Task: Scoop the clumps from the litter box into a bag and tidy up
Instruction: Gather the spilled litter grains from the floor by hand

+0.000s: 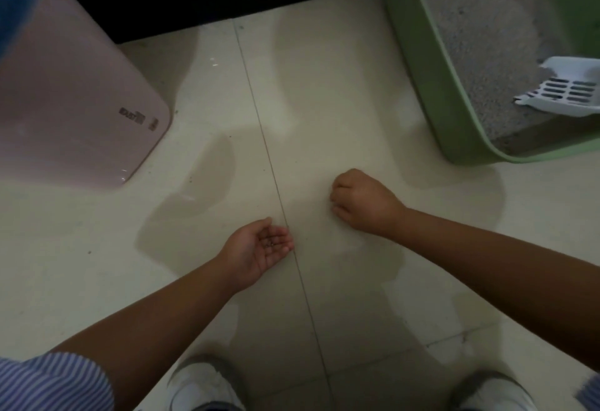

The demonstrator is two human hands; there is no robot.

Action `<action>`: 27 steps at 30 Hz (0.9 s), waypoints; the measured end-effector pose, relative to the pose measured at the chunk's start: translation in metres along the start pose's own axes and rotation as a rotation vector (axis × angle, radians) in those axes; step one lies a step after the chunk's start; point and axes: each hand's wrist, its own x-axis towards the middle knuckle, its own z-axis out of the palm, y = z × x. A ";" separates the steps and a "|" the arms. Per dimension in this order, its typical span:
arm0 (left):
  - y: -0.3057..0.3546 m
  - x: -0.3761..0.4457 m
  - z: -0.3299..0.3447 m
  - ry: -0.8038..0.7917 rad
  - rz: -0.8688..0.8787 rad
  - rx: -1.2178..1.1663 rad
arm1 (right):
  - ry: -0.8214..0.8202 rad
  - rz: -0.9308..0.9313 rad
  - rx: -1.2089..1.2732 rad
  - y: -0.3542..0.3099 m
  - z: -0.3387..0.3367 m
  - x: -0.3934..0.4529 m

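1. Cupping a few litter grains point(269, 243), the left hand point(259, 250) lies palm-up over the tiled floor point(324, 92).
2. Right hand point(360, 201) curls knuckles-up; its fingertips are hidden.
3. White scoop point(565, 92) rests inside the green litter box point(431, 86), upper right.

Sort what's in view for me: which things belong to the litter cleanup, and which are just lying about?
Part of the job:
green litter box
white scoop, lying in the litter
few granules in the cupped left hand
right hand, fingers curled at the floor

Just there:
pink bin
white shoes
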 end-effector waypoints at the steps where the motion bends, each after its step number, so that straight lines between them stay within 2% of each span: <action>1: 0.000 0.000 0.001 -0.001 0.000 0.007 | -0.028 -0.040 0.002 -0.007 0.006 0.005; 5: -0.003 0.000 0.006 -0.012 -0.008 0.029 | -0.151 -0.146 -0.049 -0.023 0.016 0.007; 7: -0.006 0.001 0.009 -0.022 -0.016 0.035 | -0.130 -0.146 -0.082 -0.015 0.010 -0.002; 13: -0.007 0.008 0.025 -0.069 -0.031 0.059 | -0.070 0.017 -0.263 0.015 -0.009 -0.057; 20: -0.009 0.020 0.053 -0.098 -0.035 0.131 | 0.008 0.301 -0.029 0.025 -0.014 -0.052; 27: -0.012 0.025 0.063 -0.075 -0.026 0.185 | -0.070 0.203 0.058 0.009 0.004 -0.044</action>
